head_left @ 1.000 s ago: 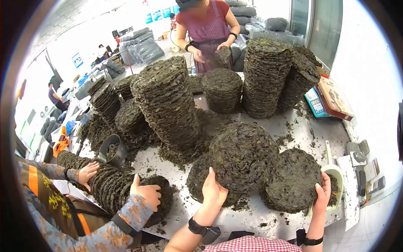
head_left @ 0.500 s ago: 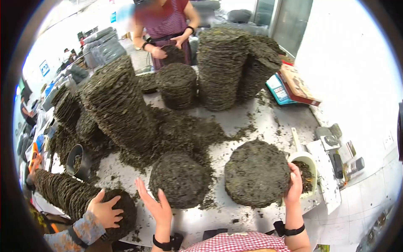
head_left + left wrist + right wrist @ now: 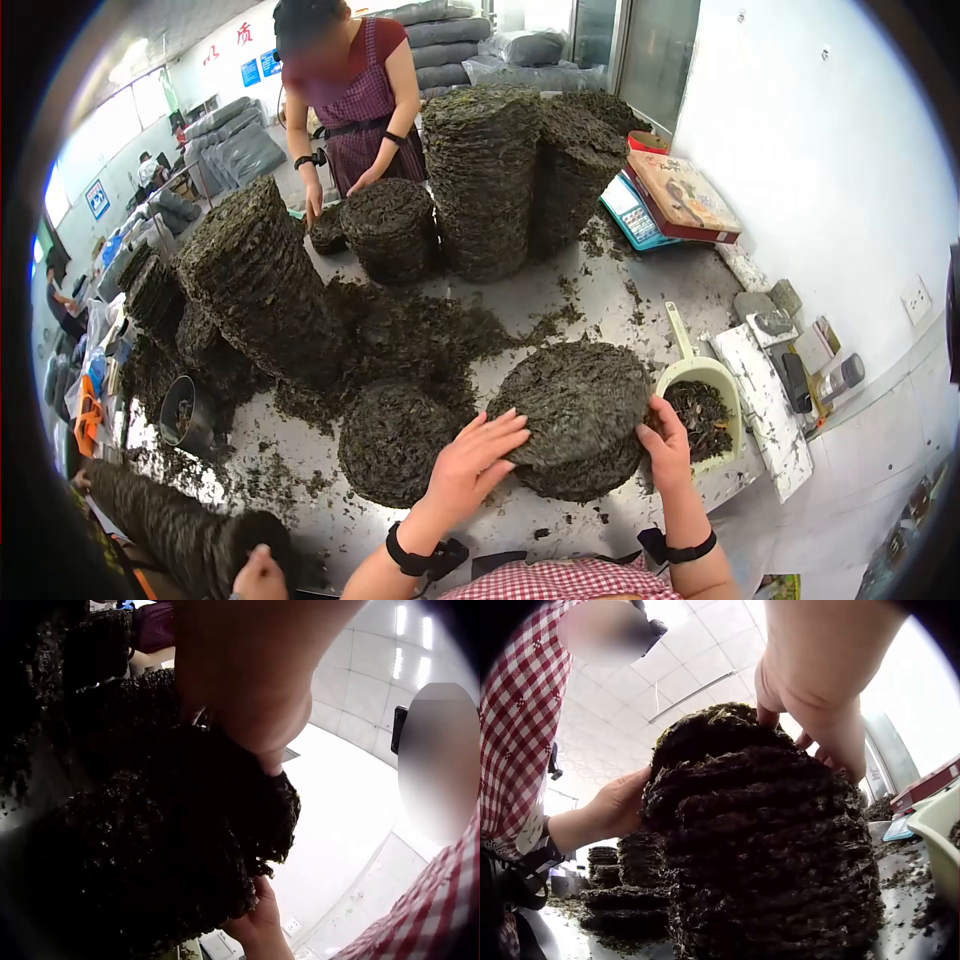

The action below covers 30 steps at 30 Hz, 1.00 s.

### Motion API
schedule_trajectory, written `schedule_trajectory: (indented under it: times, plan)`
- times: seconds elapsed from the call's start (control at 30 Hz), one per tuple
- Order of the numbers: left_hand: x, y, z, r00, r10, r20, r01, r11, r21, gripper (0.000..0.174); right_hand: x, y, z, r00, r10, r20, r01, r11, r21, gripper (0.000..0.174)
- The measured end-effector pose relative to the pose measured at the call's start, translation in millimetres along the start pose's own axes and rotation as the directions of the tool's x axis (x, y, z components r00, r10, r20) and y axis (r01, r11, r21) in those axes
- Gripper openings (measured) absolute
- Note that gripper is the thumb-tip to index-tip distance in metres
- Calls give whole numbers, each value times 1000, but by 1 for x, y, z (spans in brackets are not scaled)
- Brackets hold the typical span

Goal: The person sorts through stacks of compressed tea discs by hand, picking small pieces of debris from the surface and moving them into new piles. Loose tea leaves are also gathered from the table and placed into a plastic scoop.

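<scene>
A dark, rough round sheet lies tilted and a little offset over a stack of similar sheets. My left hand touches its left edge with fairly straight fingers laid over the top. At the right edge my right hand grips the sheet between thumb and fingers. The right wrist view shows the many-layered stack from the side, with my left hand at its left and my right hand at its upper right. Another low round stack stands left of my left hand.
Tall stacks stand at the back, and a leaning one at the left. A dustpan holds debris on the right. Boxes rest near a blue scale. Two other people work across and to the left. Crumbs litter the table.
My left hand has moved right, from beside the left low stack to the right one. Its upper part now sits tilted and offset. The person opposite has lowered their hands to the table.
</scene>
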<state>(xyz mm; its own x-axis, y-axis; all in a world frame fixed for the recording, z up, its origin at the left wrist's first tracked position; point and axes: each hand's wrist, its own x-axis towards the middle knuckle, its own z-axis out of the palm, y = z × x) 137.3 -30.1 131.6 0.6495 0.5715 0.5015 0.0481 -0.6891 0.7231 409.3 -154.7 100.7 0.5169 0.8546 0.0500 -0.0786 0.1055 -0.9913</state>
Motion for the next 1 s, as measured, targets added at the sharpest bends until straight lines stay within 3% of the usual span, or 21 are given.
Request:
schedule_trajectory:
  times: [0.03,0.1,0.17,0.2,0.23,0.27,0.3,0.33,0.4,0.43,0.53,0.7,1.0]
  plan:
    - [0,0,-2,1000,1,9,-1,1000,5,38,0,1,1,1000,1,-5,-1,1000,9,52]
    - [1,0,-3,999,37,27,-38,999,28,40,2,2,2,998,-62,13,64,987,-145,49]
    - [0,-1,-2,975,-49,-215,44,999,-26,35,3,-6,4,996,-82,37,87,980,-177,49]
    - [-2,4,-3,884,-253,-394,243,967,-75,30,3,-7,5,993,-99,64,110,972,-207,48]
    - [-18,-33,0,708,-425,-564,430,893,-133,23,3,-5,6,993,-96,66,108,973,-203,48]
    - [-16,-48,-5,588,-532,-609,274,840,-469,20,3,-3,5,992,-117,53,126,967,-223,48]
    - [-14,-56,-11,472,-648,-598,40,693,-720,19,4,-1,5,989,-140,44,147,959,-241,48]
    - [-18,-59,-17,462,-642,-611,39,704,-710,19,4,0,5,989,-140,40,145,957,-252,48]
    - [-32,-64,-33,482,-708,-517,-54,565,-824,21,4,1,3,991,-128,43,135,946,-295,52]
    - [-39,-66,-37,427,-774,-468,-77,484,-872,20,4,2,3,992,-118,45,127,945,-301,52]
    - [-50,-63,-43,430,-811,-397,-117,386,-915,19,5,10,2,988,-149,32,152,946,-287,52]
    - [-60,-66,-41,422,-829,-367,-125,348,-929,21,5,7,8,991,-133,16,132,948,-289,52]
    - [-75,-72,-34,479,-823,-307,-71,312,-947,25,3,13,2,988,-157,-5,150,951,-271,52]
